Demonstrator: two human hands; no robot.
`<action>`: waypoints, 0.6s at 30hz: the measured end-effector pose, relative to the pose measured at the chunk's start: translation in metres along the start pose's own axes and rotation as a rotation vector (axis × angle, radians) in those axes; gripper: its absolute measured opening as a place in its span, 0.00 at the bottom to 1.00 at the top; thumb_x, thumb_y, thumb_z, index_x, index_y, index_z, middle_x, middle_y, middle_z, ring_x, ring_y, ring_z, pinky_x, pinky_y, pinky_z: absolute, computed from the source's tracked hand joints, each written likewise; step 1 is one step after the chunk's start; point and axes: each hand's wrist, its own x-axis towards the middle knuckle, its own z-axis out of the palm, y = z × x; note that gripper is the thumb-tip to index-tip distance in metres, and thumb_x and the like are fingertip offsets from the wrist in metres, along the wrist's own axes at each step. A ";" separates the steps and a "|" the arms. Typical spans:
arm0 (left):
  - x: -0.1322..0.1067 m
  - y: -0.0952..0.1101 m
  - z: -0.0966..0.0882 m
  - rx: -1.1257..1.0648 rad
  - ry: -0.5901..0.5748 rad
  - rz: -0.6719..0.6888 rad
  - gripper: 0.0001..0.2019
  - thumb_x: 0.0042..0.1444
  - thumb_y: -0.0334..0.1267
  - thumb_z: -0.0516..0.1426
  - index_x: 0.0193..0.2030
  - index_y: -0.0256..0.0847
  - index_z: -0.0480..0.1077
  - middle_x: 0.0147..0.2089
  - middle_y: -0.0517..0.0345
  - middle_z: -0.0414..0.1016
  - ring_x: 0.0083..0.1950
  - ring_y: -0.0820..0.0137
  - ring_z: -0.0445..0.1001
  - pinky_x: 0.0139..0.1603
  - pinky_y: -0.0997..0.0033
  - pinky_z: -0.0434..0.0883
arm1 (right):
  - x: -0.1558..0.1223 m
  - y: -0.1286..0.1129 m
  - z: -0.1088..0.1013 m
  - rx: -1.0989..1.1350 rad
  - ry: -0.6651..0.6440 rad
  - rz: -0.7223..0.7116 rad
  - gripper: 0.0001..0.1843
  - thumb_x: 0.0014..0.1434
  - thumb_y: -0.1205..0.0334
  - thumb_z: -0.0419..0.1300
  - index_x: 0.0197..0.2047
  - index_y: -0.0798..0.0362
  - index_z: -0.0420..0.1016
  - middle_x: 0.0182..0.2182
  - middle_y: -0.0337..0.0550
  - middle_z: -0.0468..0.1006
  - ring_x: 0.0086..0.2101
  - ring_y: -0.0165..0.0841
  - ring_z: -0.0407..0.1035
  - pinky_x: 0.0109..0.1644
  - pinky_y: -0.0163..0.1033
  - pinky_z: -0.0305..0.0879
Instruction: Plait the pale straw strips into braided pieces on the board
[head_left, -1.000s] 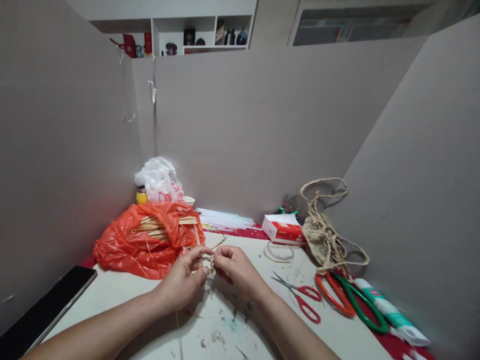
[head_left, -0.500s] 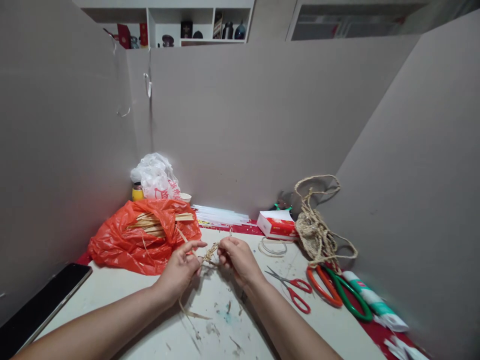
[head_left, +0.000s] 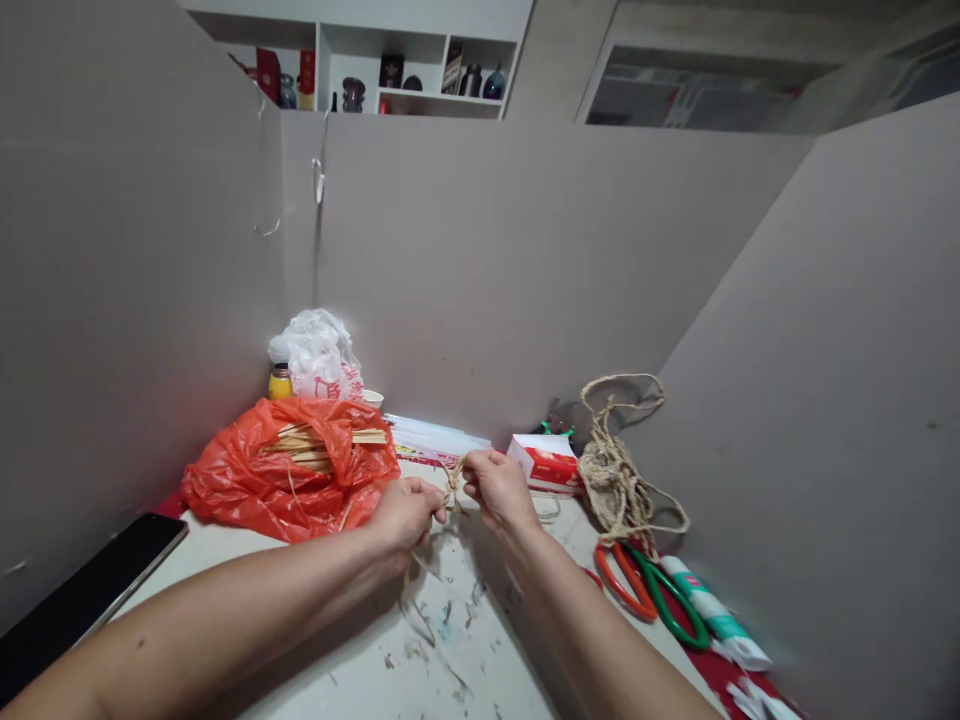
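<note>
A small piece of knotted or plaited straw (head_left: 454, 482) is held up between my two hands over the white board. My left hand (head_left: 409, 512) is closed, thumb and fingers pinching its lower left side. Gripping the upper right side is my right hand (head_left: 499, 486), with its fingers curled and closed. Loose straw strands (head_left: 417, 618) hang below my left hand onto the board. Left of my hands sits a red plastic bag (head_left: 240, 490) with flat straw strips (head_left: 304, 447) showing at its opening. The fine detail of the straw piece is partly covered by my fingers.
Right of my forearm lie red-handled scissors (head_left: 592, 576), mostly hidden, orange handles (head_left: 628, 585) and green handles (head_left: 679, 610). Behind them are a coiled straw rope (head_left: 611, 480) and a red-white box (head_left: 551, 466). A phone (head_left: 97, 590) lies left. Grey partitions (head_left: 480, 260) surround the board.
Both hands have shifted right and slightly up in the picture with the straw piece. My left fingers, spread before, now pinch closed. My right forearm now covers most of the scissors. The view has tilted.
</note>
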 end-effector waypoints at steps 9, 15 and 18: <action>0.014 -0.032 -0.006 -0.171 -0.208 -0.153 0.02 0.42 0.26 0.52 0.24 0.35 0.63 0.15 0.67 0.58 0.13 0.86 0.41 0.15 0.80 0.37 | -0.012 -0.005 -0.034 -0.066 -0.314 0.217 0.12 0.38 0.68 0.64 0.31 0.59 0.74 0.19 0.36 0.70 0.18 0.23 0.61 0.21 0.28 0.58; 0.000 -0.008 0.004 -0.215 -0.372 -0.058 0.09 0.44 0.31 0.57 0.34 0.36 0.65 0.19 0.68 0.61 0.14 0.86 0.41 0.16 0.80 0.37 | -0.031 -0.051 -0.030 -0.296 -0.283 -0.161 0.06 0.42 0.65 0.63 0.27 0.57 0.74 0.19 0.35 0.69 0.19 0.22 0.58 0.21 0.29 0.54; -0.023 0.015 0.015 -0.231 -0.558 -0.021 0.10 0.45 0.34 0.60 0.34 0.37 0.64 0.20 0.68 0.61 0.15 0.87 0.42 0.17 0.80 0.37 | -0.057 -0.090 -0.024 -0.384 -0.301 -0.320 0.05 0.43 0.67 0.61 0.27 0.56 0.73 0.19 0.36 0.71 0.20 0.24 0.59 0.23 0.30 0.55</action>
